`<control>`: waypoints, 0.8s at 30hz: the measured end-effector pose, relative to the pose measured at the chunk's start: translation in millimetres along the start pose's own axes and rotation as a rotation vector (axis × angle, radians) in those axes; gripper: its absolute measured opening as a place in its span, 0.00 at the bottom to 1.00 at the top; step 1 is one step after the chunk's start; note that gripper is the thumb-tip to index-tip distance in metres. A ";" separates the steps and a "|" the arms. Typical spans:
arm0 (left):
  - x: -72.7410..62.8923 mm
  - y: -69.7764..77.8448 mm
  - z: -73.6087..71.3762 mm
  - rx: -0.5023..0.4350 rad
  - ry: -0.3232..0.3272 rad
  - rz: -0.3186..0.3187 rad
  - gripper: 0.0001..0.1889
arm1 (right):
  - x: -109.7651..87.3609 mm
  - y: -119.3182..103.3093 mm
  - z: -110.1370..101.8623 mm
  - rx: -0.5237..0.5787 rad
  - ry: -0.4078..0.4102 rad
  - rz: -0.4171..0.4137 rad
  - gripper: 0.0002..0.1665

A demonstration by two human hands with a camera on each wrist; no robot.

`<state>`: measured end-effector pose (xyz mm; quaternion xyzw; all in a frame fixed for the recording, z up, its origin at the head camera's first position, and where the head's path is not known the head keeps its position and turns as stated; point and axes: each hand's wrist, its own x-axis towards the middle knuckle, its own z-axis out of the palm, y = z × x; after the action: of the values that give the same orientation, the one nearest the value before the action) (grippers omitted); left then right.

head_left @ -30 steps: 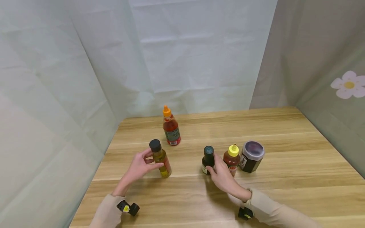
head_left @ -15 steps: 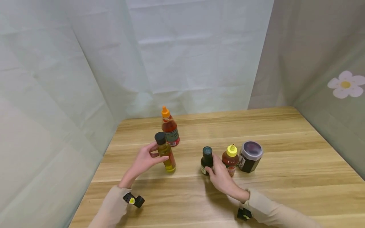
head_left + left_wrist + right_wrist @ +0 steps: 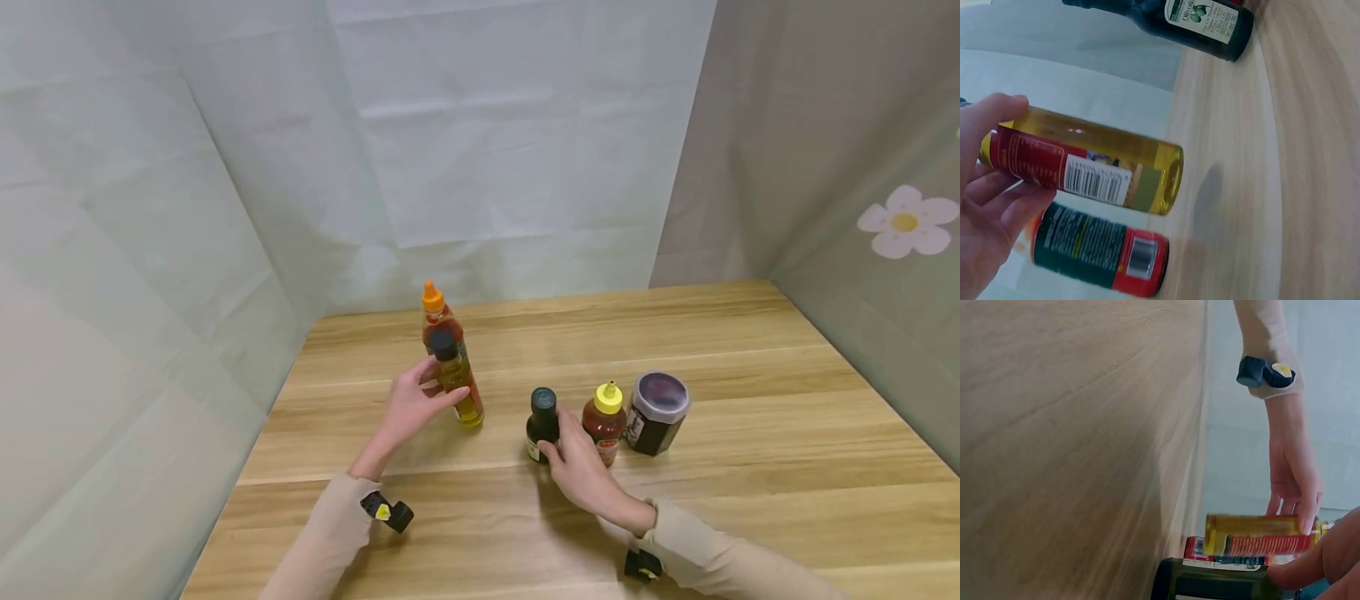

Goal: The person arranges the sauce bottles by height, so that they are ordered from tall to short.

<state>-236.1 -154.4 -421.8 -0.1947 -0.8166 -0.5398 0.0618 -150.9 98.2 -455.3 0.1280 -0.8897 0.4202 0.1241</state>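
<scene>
My left hand (image 3: 412, 404) grips a bottle of yellow oil (image 3: 470, 407) with a black cap and red label, thumb on one side and fingers on the other. In the left wrist view the base of this oil bottle (image 3: 1085, 162) is off the table, with a shadow beside it. Right behind it stands a red sauce bottle (image 3: 432, 300) with an orange cap, partly hidden in the head view. My right hand (image 3: 581, 471) holds a dark olive oil bottle (image 3: 542, 425) upright on the table; its green olive label (image 3: 1204, 20) shows in the left wrist view.
Close to the right hand stands a squeeze bottle (image 3: 606, 421) with a yellow cap. Beside it is a dark jar (image 3: 657, 417) with a pale lid. The wooden table (image 3: 750, 500) meets hanging cloth (image 3: 510, 183) at the back and sides.
My left hand has carried the yellow oil bottle away from me and to the right, so it now overlaps the orange-capped bottle. My right hand stays in place on the dark bottle.
</scene>
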 end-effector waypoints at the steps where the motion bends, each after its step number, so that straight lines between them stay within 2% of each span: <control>1: 2.0 0.0 2.4 -0.001 0.004 0.002 0.28 | 0.1 0.0 0.1 -0.002 -0.003 0.001 0.26; 10: 20.2 1.9 17.5 0.024 -0.022 -0.015 0.27 | -0.4 -0.1 -0.6 -0.013 -0.022 -0.007 0.27; 13: 26.6 4.2 23.4 0.047 -0.018 0.008 0.28 | -0.3 0.2 -0.6 -0.019 -0.023 -0.005 0.27; 17: 34.4 5.5 32.8 0.127 -0.003 0.063 0.27 | -0.2 0.6 -0.5 -0.024 -0.026 0.000 0.27; 20: 39.1 4.3 40.4 0.143 0.003 0.088 0.25 | -0.2 0.6 -0.3 -0.028 -0.027 -0.004 0.25; 24: 43.7 1.7 50.0 0.118 0.012 0.087 0.24 | -1.2 0.3 -0.3 -0.027 -0.025 -0.013 0.25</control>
<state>-270.1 -97.6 -427.2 -0.2227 -0.8374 -0.4887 0.1014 -149.8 98.8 -455.7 0.1375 -0.8959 0.4057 0.1175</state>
